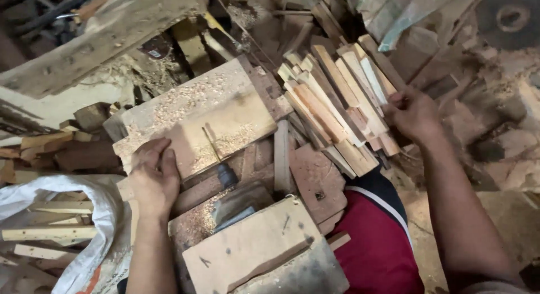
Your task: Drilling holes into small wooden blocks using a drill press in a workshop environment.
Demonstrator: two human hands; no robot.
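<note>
My left hand (153, 178) rests palm down on the near left edge of a flat wooden board (214, 111) dusted with sawdust. A thin metal bit with a dark chuck (220, 162) lies across that board's front edge. My right hand (413, 113) reaches into a heap of short cut wooden sticks (332, 102), its fingers curled on the sticks at the heap's right side. A single upright stick (281, 156) stands between the board and the heap.
A white sack (84, 221) holding several sticks sits at the lower left. A wooden block with a slot (253, 249) is in front of me. My knee in red cloth (377, 238) is at lower centre. Scrap wood and sawdust lie all around.
</note>
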